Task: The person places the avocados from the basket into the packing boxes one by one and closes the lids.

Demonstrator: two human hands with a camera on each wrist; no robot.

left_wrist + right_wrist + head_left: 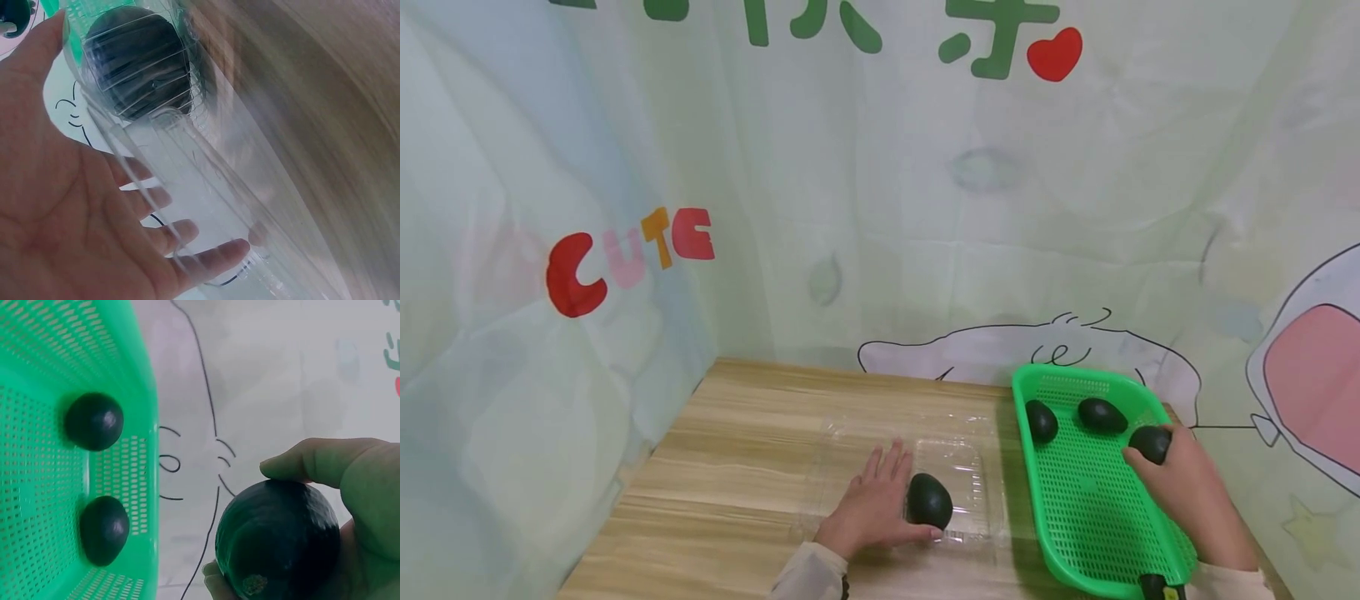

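Dark avocados are in view. My right hand (1187,479) grips one avocado (278,540) between thumb and fingers, over the right side of a green plastic basket (1037,517). Two more, one avocado (1041,422) at the left wall and another avocado (1102,416) near the far end, lie inside the basket. On the table, a clear plastic clamshell box (966,450) has one avocado (929,502) in its compartment. My left hand (874,507) rests at the box with fingers spread, thumb beside that avocado; in the left wrist view the fingers lie along the clear plastic edge (206,169).
The wood-grain table (715,467) meets a printed cloth backdrop (865,275) at its back and sides. A black object (1153,586) with a yellow-green mark sits at the basket's near rim. The basket stands right of the box.
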